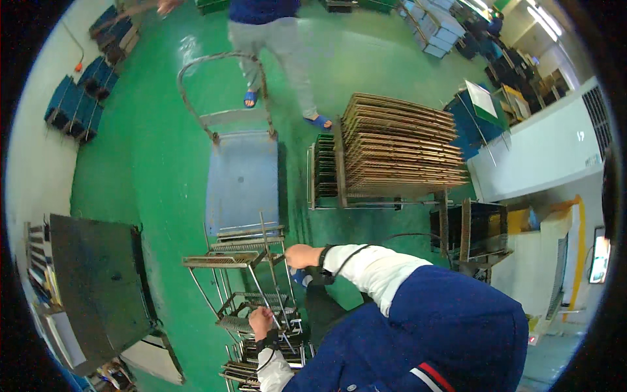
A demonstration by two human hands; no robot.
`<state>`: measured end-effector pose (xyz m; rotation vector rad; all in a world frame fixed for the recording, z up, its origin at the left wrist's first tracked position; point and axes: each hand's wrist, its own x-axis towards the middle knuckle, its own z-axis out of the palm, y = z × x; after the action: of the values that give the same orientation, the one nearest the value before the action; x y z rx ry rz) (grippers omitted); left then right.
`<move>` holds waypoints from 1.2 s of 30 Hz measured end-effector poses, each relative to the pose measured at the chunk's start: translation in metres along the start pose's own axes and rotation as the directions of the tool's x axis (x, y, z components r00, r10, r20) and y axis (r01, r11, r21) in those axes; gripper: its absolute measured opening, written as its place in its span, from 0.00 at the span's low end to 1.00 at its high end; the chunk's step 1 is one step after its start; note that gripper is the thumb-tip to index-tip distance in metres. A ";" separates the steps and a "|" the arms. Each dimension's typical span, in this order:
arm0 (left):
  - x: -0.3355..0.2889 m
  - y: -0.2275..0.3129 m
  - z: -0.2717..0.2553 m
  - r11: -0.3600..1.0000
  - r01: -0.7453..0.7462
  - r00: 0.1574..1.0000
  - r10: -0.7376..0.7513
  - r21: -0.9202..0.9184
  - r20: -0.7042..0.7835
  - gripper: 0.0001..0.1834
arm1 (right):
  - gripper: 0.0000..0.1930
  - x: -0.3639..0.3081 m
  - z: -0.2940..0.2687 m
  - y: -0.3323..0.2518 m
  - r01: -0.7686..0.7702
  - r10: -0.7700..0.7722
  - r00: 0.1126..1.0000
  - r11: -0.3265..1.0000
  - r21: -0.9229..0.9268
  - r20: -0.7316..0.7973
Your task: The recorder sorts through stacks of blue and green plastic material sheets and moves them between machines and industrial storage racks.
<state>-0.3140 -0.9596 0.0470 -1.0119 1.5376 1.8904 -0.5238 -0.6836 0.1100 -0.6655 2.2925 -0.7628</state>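
A metal wire rack (225,261) with slotted crossbars and thin rods stands tilted at the lower middle, just on the near side of a blue flatbed trolley (241,186). My right hand (302,255) is closed on the rack's right upper side, by a rod. Lower down, my left hand (260,320) is closed around a thin rod of the same rack. Its fingertips are partly hidden. Below my left hand lie more metal racks (245,362) in a heap, partly covered by my left sleeve.
Behind the trolley's handle (222,57) stands another person (268,39) in grey trousers and blue slippers. A tall stack of brown slotted boards (401,147) fills a frame right of the trolley. At left sits a dark cabinet (98,281); blue crates (68,108) line the far-left wall.
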 end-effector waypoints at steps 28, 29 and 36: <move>0.081 0.247 0.494 0.959 -0.080 0.963 0.005 0.270 0.268 0.24 | 0.19 -0.530 -0.154 0.431 -0.273 0.980 0.085 0.195 0.942 -0.178; 0.089 0.249 0.497 0.961 -0.103 0.964 0.032 0.256 0.265 0.28 | 0.19 -0.521 -0.167 0.436 -0.275 0.981 0.084 0.191 0.942 -0.174; 0.139 0.305 0.536 0.873 0.013 0.919 -0.203 0.488 0.338 0.39 | 0.27 -0.489 -0.285 0.483 -0.302 0.961 0.275 0.097 0.949 -0.010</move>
<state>-0.7561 -0.5237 0.1650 -0.4618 1.5562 1.4099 -0.5131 0.0580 0.1669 1.4529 1.9055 -1.5182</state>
